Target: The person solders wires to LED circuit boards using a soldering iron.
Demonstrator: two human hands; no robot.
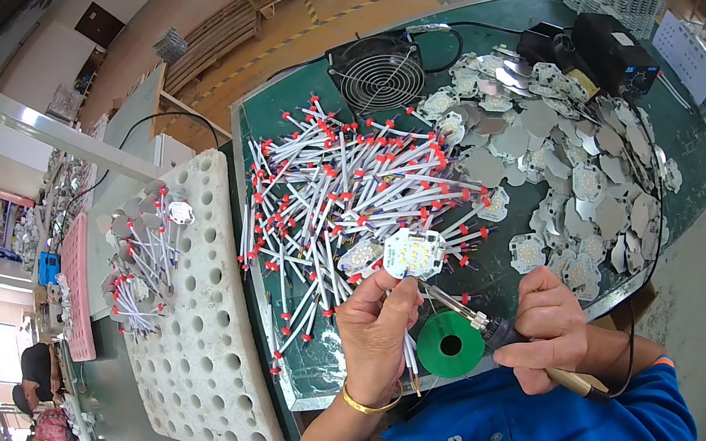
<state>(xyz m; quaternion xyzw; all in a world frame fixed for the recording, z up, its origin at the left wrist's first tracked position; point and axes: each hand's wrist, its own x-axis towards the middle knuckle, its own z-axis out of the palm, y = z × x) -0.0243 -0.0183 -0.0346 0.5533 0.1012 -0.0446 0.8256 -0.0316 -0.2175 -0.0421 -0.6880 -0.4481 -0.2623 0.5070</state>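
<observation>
A white LED circuit board (413,254) with yellow dots is pinched between the thumb and fingers of my left hand (375,324). A white cable (410,351) runs down beside that hand. My right hand (552,330) is closed around a soldering iron (497,330), whose metal tip points left at the board's lower edge. Whether tip and board touch, I cannot tell. Just below the iron sits a green solder spool (463,364). Beyond my left hand spreads a heap of short white cables (350,183) with red collars.
Loose LED boards and grey discs pile up (599,186) at the right. A black fan (378,75) and a black control box (614,57) stand at the back of the green table (482,282). At left lies a white perforated foam board (213,318). A black cord hangs by my right arm.
</observation>
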